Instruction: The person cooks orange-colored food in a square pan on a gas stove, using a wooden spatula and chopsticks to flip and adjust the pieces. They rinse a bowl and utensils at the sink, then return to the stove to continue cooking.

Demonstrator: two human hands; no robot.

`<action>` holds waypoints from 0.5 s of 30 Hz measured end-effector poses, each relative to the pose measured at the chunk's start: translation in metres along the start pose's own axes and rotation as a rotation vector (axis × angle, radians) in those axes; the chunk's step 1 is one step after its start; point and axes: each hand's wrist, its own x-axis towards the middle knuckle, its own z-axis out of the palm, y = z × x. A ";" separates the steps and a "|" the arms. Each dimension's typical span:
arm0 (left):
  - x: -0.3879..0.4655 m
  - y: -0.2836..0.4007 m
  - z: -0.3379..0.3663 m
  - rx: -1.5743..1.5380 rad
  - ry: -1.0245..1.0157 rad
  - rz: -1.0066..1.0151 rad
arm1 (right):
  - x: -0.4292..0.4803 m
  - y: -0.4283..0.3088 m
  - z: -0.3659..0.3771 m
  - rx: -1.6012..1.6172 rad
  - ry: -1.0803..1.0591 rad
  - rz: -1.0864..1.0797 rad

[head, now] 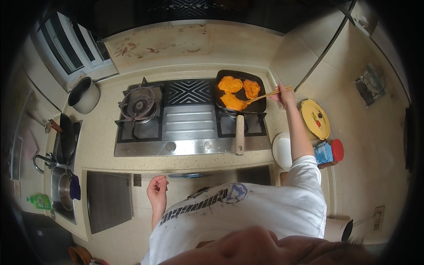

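My right hand (283, 95) grips a pair of wooden chopsticks (263, 96) beside the right burner. Their tips touch the front orange-coated piece of food (233, 102) in a square black frying pan (240, 72). Two more orange pieces, one at the back left (230, 84) and one on the right (251, 89), lie flat in the same pan. The pan's pale wooden handle (239, 134) points towards me over the stove's front. Low in front of my body, my left hand (157, 191) hangs with curled fingers, and nothing shows in it.
The gas stove (188, 132) has a bare left burner (139, 104). A pot (84, 96) stands at the back left, near the sink (63, 169) and a wok (67, 139). To the right are a white plate (282, 150), a yellow lid (313, 121) and a red-capped jar (326, 153).
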 end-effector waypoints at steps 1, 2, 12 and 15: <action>0.000 0.000 0.001 0.004 -0.002 0.000 | -0.001 -0.004 -0.002 -0.083 0.024 -0.016; -0.001 -0.001 0.001 0.007 -0.004 0.000 | -0.003 -0.008 -0.002 -0.099 0.022 -0.078; -0.002 -0.005 0.003 0.007 -0.009 0.006 | -0.058 0.009 0.044 -0.111 -0.116 -0.236; -0.003 -0.005 0.002 0.007 -0.006 0.006 | -0.058 0.007 0.039 -0.157 -0.118 -0.231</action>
